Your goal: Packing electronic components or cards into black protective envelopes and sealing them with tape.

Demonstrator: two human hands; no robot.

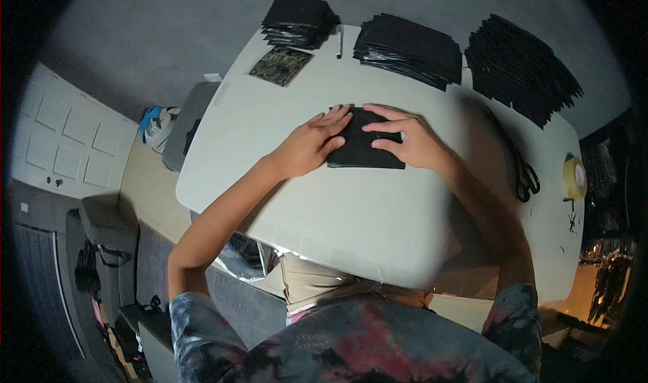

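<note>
A flat black rectangular piece [366, 155], perhaps a folded sheet or pouch, lies on the white table [317, 214] in front of me. My left hand [312, 141] rests on its left edge, fingers stretched toward the far left corner and thumb on its surface. Across its right side lie the spread fingers of my right hand [408, 139]. Both hands press on the piece from above, and neither grips it. Parts of its left and right edges are hidden beneath them.
Stacks of similar black pieces, a left stack [297, 20], a middle stack [408, 49] and a right stack [520, 66], line the far edge. A patterned dark sheet [281, 66] and a pen [339, 42] lie nearby. Scissors [523, 170] and a yellow tape roll [574, 178] are at right.
</note>
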